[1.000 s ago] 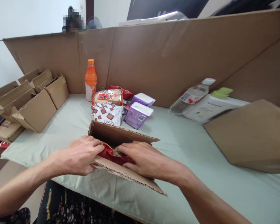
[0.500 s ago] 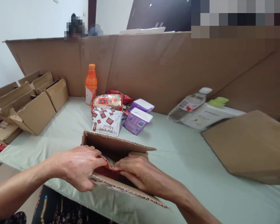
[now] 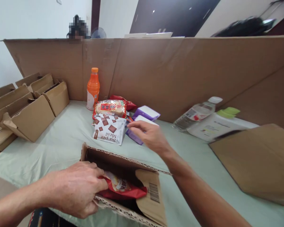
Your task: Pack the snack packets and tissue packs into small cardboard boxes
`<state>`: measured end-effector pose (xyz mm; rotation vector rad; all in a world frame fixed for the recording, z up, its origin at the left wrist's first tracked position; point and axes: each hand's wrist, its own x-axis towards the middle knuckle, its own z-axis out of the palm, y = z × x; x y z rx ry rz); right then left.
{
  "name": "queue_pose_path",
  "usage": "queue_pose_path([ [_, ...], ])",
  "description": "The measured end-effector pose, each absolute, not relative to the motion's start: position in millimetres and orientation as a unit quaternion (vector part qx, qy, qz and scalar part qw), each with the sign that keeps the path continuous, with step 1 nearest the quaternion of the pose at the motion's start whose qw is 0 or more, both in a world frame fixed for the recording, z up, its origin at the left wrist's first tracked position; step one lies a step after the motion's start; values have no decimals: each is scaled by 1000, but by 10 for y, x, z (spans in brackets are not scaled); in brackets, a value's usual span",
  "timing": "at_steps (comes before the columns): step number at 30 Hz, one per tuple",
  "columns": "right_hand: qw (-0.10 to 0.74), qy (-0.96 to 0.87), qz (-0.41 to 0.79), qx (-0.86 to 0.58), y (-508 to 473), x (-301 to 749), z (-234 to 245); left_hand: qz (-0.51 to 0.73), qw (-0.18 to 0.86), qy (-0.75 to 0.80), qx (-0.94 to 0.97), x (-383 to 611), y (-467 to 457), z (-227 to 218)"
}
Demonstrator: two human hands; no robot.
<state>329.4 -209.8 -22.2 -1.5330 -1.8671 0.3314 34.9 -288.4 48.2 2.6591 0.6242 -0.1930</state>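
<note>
In front of me stands an open cardboard box (image 3: 153,198) with a red snack bag (image 3: 130,190) inside it. My left hand (image 3: 81,187) is over the box's left end, its fingers closed on the bag's left end and its thumb at the near wall. Beyond the box, my right hand (image 3: 151,134) reaches over a purple and white box (image 3: 134,137) and partly hides it. Its fingers are stretched out to the left with nothing seen in them, close to the white "Su-per Meal" pouch (image 3: 110,128).
Behind the pouch lie a clear-wrapped snack pack (image 3: 109,107) and another red bag (image 3: 123,101), near an upright orange bottle (image 3: 93,88). Open cartons (image 3: 35,119) stand left. A tilted clear bottle (image 3: 194,115), a white bottle (image 3: 217,126) and a cardboard box (image 3: 255,164) are right. A cardboard wall (image 3: 151,75) runs behind.
My right hand has left the red snack bag and moved up and away, out of the box, to the purple boxes. My left hand stays at the bag.
</note>
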Motion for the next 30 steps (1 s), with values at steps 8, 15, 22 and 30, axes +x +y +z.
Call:
queue_pose_path([
  [8, 153, -776, 66, -609, -1226, 2910, -732, -101, 218, 234, 942, 370, -2852, 451],
  [15, 80, -754, 93, -645, -1177, 2898, -637, -39, 207, 237, 948, 306, -2916, 325],
  [22, 67, -775, 194, -598, -1532, 2893, -487, -13, 194, 243, 950, 267, -2993, 253],
  [30, 289, -689, 131, -652, -2194, 3182, -8, -2, 171, 258, 951, 247, -3076, 224],
])
